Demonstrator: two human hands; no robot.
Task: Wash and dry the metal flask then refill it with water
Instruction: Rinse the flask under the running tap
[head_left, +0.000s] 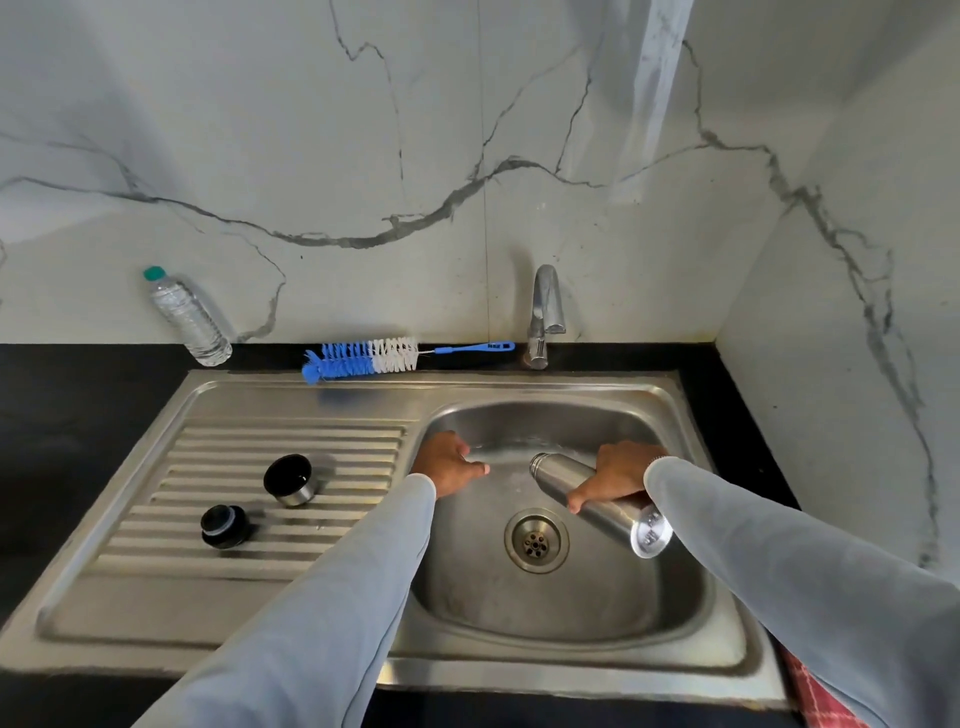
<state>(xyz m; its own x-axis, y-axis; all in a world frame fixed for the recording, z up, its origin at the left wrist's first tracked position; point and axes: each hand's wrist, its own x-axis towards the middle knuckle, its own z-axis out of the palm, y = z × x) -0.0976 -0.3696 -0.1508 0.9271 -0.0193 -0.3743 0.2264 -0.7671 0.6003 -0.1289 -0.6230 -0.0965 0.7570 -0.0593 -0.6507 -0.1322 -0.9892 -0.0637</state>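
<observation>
A black counter (78, 441) under a marble-veined wall carries a steel sink (311, 400) with a ribbed draining board on the left and a basin on the right. Over the basin the right hand (618, 473) grips the metal flask (602, 506), fingers curled over its body and thumb against its near side. The flask is uncapped and lies tilted, its open neck pointing away and to the left, its base nearest the camera above the right of the drain (536, 540). The left hand (447, 465) hangs over the basin's left edge, fingers loosely spread and holding nothing, apart from the flask's mouth. A chrome tap (545, 312) stands behind the basin. A blue-and-white bottle brush (374, 356) lies along the back rim of the sink. A clear plastic bottle (189, 317) with a green cap leans near the wall on the left. On the draining board sit a steel cup-lid (291, 480) and a black stopper (224, 526), just beside each other
</observation>
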